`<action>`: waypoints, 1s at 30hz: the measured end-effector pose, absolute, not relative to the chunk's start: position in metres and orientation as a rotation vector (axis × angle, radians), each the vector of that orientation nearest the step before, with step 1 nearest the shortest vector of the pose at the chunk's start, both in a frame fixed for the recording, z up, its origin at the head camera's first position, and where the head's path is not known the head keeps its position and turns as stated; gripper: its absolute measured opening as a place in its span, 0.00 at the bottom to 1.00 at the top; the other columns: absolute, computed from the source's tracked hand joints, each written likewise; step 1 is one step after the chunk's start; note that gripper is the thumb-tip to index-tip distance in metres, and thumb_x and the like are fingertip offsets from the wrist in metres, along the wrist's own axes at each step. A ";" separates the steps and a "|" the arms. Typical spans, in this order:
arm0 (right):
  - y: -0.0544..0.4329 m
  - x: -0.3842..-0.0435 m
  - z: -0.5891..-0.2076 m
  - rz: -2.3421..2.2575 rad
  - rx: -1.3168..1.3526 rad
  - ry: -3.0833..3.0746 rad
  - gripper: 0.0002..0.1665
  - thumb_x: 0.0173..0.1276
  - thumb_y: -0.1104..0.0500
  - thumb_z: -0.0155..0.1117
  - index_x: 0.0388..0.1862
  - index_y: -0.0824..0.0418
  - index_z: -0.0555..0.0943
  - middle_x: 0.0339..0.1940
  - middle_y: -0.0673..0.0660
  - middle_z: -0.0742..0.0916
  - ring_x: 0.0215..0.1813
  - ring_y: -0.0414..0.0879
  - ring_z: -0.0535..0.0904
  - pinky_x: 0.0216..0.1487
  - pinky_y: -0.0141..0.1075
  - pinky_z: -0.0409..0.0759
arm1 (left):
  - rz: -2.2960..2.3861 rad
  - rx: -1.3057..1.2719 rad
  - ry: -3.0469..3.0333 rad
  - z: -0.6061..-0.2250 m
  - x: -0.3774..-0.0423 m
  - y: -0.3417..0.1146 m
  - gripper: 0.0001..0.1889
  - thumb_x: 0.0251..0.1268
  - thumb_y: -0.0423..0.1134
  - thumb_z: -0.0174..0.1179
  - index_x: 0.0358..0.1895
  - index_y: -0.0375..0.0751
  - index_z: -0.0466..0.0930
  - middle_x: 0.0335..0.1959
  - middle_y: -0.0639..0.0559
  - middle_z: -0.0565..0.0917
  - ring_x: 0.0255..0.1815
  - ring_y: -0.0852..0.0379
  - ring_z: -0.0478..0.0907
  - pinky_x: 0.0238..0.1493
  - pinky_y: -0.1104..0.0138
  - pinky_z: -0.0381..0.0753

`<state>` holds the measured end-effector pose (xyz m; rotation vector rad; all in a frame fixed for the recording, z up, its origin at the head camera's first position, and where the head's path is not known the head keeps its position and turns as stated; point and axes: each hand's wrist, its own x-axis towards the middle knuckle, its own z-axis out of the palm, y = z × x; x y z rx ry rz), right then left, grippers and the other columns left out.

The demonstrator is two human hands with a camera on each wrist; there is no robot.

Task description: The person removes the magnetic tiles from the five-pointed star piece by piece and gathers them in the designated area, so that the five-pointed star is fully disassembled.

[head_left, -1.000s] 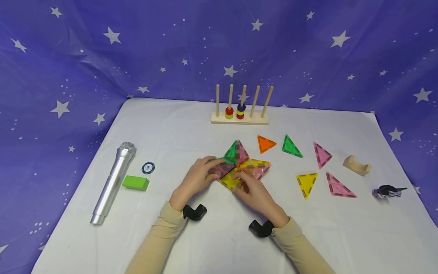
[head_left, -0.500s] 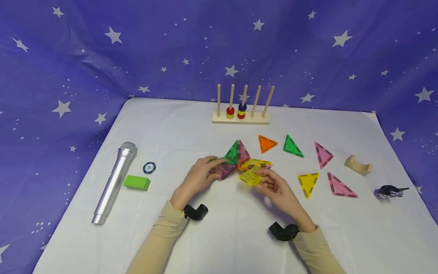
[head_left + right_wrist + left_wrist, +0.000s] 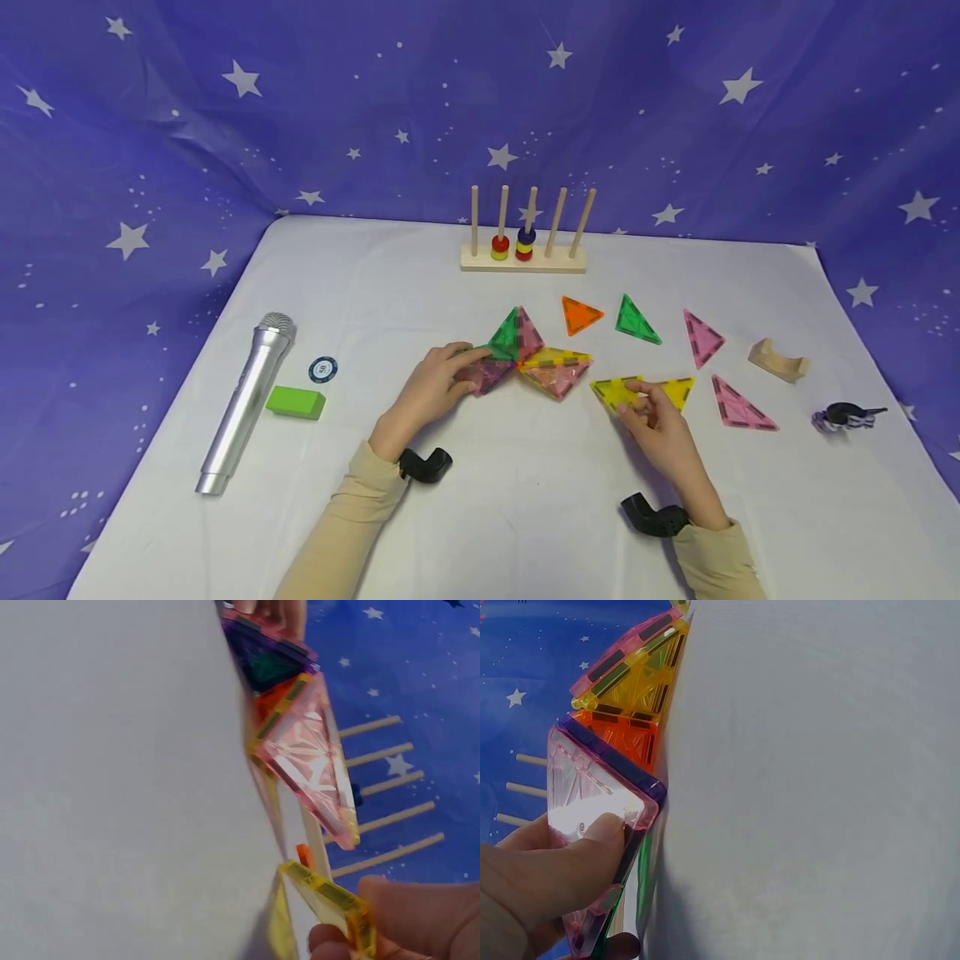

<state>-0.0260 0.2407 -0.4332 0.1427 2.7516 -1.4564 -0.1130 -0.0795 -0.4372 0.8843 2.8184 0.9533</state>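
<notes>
A structure of see-through magnetic tiles [image 3: 555, 382], in green, pink, purple, yellow and orange, stands mid-table with several faces tilted up. At its left side is my left hand [image 3: 431, 387]. In the left wrist view the thumb lies on a pink triangular magnetic tile [image 3: 592, 787] of the structure, with fingers behind it. My right hand [image 3: 660, 429] pinches a yellow triangular magnetic tile [image 3: 611, 390], apart from the structure and to its right. The right wrist view shows the thumb and a fingertip at one end of that yellow tile [image 3: 330, 896].
Loose triangular tiles lie to the right: orange [image 3: 581, 316], green [image 3: 636, 322], yellow [image 3: 681, 391] and pink [image 3: 703, 339]. A peg stand with rings [image 3: 523, 261] is behind. Left are a silver microphone [image 3: 243, 408], a green block [image 3: 297, 402] and a chip [image 3: 323, 369].
My right hand has pulled the yellow tile from the front of the structure and carried it right, near the loose yellow tile. The left hand stays in place.
</notes>
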 end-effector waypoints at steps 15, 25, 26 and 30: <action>0.218 -0.042 -0.428 -1.237 -0.012 2.852 0.14 0.64 0.57 0.59 0.45 0.63 0.74 0.21 0.53 0.71 0.22 0.44 0.65 0.21 0.32 0.62 | 1.334 0.638 2.675 -0.440 -0.117 -0.101 0.26 0.57 0.36 0.62 0.61 0.43 0.69 0.47 0.41 0.72 0.34 0.54 0.70 0.37 0.59 0.71; 0.178 -0.080 -0.418 -1.193 -0.572 3.030 0.25 0.58 0.54 0.66 0.55 0.55 0.75 0.56 0.62 0.71 0.61 0.62 0.58 0.53 0.66 0.41 | 1.809 0.350 1.981 -0.446 -0.112 -0.098 0.21 0.61 0.28 0.56 0.57 0.39 0.65 0.38 0.36 0.76 0.07 0.56 0.68 0.08 0.70 0.60; 0.173 -0.083 -0.419 -1.188 -0.576 2.988 0.26 0.58 0.53 0.65 0.57 0.53 0.74 0.58 0.61 0.70 0.62 0.62 0.57 0.53 0.67 0.41 | 1.836 0.336 1.919 -0.447 -0.113 -0.097 0.20 0.61 0.28 0.56 0.56 0.39 0.65 0.38 0.36 0.75 0.07 0.57 0.67 0.07 0.71 0.58; 0.156 -0.092 -0.422 -1.240 -0.523 2.869 0.24 0.60 0.52 0.63 0.57 0.50 0.75 0.60 0.61 0.70 0.63 0.63 0.57 0.52 0.66 0.47 | 1.862 0.337 1.831 -0.448 -0.113 -0.095 0.19 0.63 0.27 0.53 0.56 0.36 0.65 0.43 0.36 0.73 0.07 0.59 0.62 0.07 0.70 0.55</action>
